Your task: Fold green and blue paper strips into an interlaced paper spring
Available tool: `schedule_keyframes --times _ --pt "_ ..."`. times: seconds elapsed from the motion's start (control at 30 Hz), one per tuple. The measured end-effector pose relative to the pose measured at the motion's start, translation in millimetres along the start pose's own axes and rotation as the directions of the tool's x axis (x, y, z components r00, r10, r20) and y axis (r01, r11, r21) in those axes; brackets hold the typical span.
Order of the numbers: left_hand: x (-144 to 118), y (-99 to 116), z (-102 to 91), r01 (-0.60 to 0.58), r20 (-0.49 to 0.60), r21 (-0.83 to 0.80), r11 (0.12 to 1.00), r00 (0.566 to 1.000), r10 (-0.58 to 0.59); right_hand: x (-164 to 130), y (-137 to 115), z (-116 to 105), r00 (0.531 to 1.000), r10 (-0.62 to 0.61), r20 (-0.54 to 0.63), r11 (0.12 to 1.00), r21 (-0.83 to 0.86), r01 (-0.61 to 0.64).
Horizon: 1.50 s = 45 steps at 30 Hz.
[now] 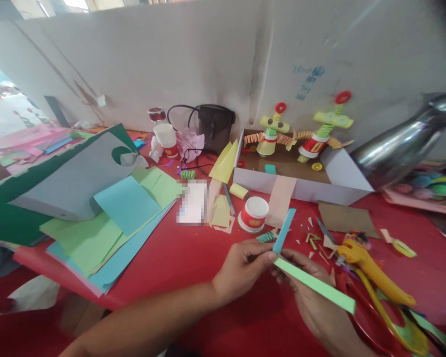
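Paper strips, two of them, meet at one corner low in the frame, right of centre: blue strip (284, 230) stands up and tilts right, green strip (314, 285) runs down toward the lower right. Both are flat, narrow, cleanly cut. Left hand (241, 267) pinches the joint, fingers closed on it. Right hand (315, 302) lies under the green strip, fingers curled around it. Behind, upside-down paper cup (253, 214) on red table (178, 253); yellow scissors (375, 270) at right.

A paper cup (253, 214) stands near the middle, coloured paper sheets (107, 228) at nine o'clock, a steel jug (409, 139) at two o'clock.
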State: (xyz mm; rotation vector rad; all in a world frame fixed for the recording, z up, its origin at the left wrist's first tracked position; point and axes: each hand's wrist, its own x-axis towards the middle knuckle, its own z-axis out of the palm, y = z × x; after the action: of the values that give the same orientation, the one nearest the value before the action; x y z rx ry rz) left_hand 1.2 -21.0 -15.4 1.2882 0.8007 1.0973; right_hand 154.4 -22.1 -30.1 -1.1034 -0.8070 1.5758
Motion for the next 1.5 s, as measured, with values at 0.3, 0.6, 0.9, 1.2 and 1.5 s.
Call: schedule_keyframes --times 0.3,0.6,0.9,1.2,1.5 --pt "2 -1 0.0 -0.066 0.031 0.098 0.993 0.998 0.063 -1 -10 -5 0.995 0.082 0.054 0.994 0.066 -0.086" --pt "1 -5 3.7 0.029 -0.027 0.009 1.0 0.999 -0.029 -2 -16 0 0.986 0.156 0.058 0.987 0.013 -0.157" --pt "-3 -8 4.7 0.027 -0.242 0.225 0.974 0.97 0.029 -8 -9 0 0.984 0.041 0.172 0.998 -0.046 -0.033" --pt "1 -11 7.4 -0.001 -0.22 0.142 0.99 0.975 0.033 -2 -8 6 0.996 -0.054 0.075 0.998 -0.027 0.056" --pt "3 8 9.1 -0.004 -0.132 0.141 0.99 0.991 0.022 5 -17 -7 0.979 -0.116 0.168 0.983 -0.123 0.138"
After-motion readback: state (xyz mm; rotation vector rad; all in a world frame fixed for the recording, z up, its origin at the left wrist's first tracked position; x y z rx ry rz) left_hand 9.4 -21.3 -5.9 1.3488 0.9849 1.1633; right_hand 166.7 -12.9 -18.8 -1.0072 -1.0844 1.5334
